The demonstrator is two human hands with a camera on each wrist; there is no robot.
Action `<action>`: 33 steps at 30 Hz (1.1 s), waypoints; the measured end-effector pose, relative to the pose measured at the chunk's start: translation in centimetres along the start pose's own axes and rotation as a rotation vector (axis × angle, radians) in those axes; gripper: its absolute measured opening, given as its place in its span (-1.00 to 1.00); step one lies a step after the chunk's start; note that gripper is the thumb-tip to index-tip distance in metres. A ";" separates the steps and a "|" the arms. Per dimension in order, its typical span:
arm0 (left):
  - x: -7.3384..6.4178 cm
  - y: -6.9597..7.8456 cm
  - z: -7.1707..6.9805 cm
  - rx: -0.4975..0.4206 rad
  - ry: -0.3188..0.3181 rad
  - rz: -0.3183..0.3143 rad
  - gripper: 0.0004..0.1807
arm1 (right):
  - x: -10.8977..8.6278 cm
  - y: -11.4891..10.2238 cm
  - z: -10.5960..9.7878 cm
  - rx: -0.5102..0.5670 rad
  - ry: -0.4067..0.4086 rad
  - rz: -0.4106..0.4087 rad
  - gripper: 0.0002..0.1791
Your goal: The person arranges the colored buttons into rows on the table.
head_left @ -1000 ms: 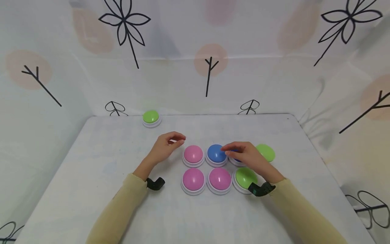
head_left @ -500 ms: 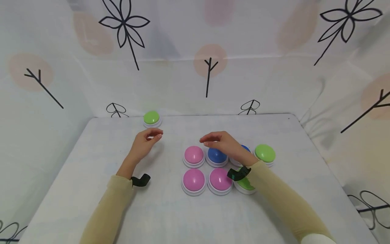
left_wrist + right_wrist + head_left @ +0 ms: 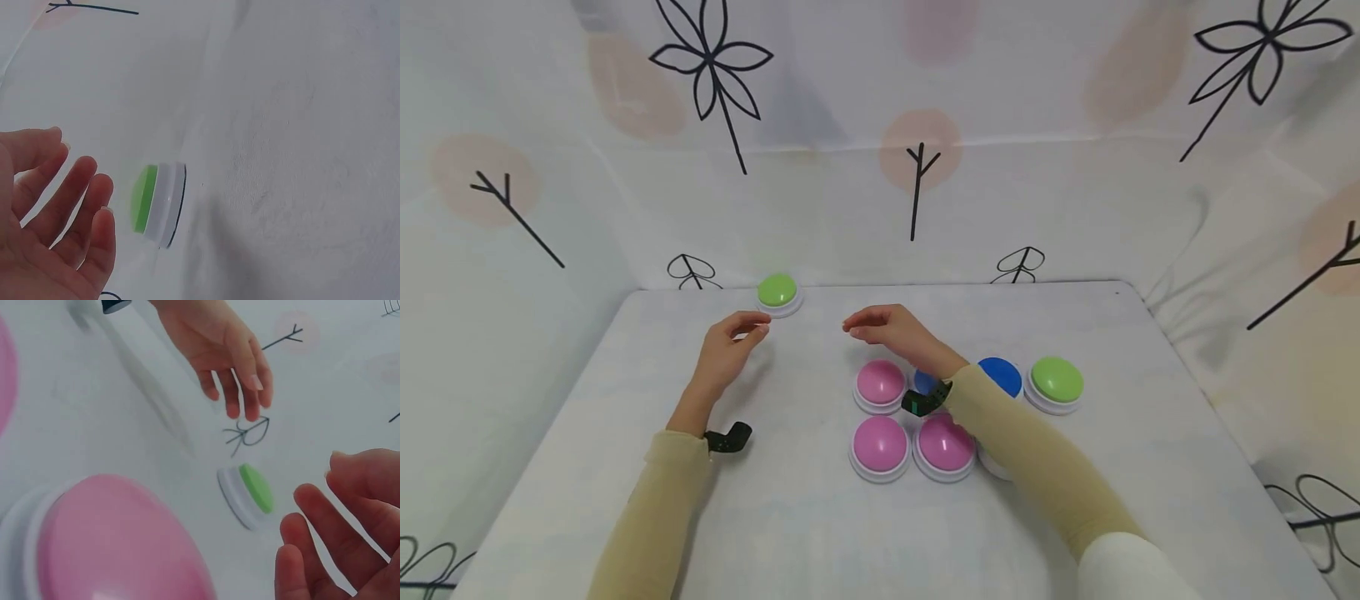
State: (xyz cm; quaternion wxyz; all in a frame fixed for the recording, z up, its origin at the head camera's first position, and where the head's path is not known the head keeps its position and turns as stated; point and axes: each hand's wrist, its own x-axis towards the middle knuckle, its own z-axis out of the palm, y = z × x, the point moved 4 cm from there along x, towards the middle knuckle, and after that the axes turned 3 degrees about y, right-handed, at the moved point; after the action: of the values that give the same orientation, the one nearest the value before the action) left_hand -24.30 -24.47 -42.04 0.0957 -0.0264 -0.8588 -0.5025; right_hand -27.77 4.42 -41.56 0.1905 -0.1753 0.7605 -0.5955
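Observation:
A green push button [image 3: 777, 290] on a white base stands at the back left of the table. Just in front and left of it hovers my left hand [image 3: 724, 350], fingers loosely bent and holding nothing; the left wrist view shows the button [image 3: 150, 200] beyond the fingertips. My right hand [image 3: 898, 332] hangs above the table behind the pink button [image 3: 881, 383], its relaxed fingers pointing left with nothing between them. In the right wrist view a large pink dome [image 3: 125, 544] is close by, and the green button [image 3: 255, 489] lies farther off. My right forearm partly covers several buttons.
Two more pink buttons [image 3: 880, 444] sit in the front row. Behind them are blue buttons [image 3: 1002, 377] and, at the right end, another green button [image 3: 1057, 380]. A patterned white cloth [image 3: 820, 200] rises along the table's back edge.
My left hand has moved left and slightly back, toward the far green button. My right hand has swept left from over the blue buttons. The buttons have stayed put.

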 end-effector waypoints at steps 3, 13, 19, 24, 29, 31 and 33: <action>0.1 -0.5 -0.3 -0.009 0.011 -0.015 -0.66 | 1.4 0.1 0.6 0.044 0.021 0.001 -0.72; 1.4 -2.3 -0.4 -0.058 0.061 -0.090 -0.54 | 5.5 1.3 2.3 0.270 0.157 0.075 -0.69; 2.5 -2.8 0.2 -0.121 0.077 -0.112 -0.52 | 7.6 0.7 4.4 0.298 0.171 0.059 -0.64; 3.3 -3.3 0.4 -0.156 0.090 -0.159 -0.50 | 9.0 0.4 5.8 0.286 0.203 0.012 -0.67; 4.0 -4.1 0.7 -0.180 0.101 -0.202 -0.46 | 9.9 0.5 6.7 0.251 0.203 -0.037 -0.64; 4.3 -4.2 0.8 -0.192 0.099 -0.201 -0.45 | 10.2 0.6 7.0 0.236 0.195 -0.044 -0.62; 4.6 -4.2 0.9 -0.198 0.093 -0.196 -0.43 | 10.4 0.6 7.1 0.213 0.199 -0.045 -0.61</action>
State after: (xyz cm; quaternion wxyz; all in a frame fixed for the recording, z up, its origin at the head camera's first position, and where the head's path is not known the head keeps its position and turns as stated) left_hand -29.53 -26.00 -45.20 0.0829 0.0717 -0.7982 -0.5924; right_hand -33.23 -6.57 -44.53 0.1186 -0.1112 0.7039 -0.6914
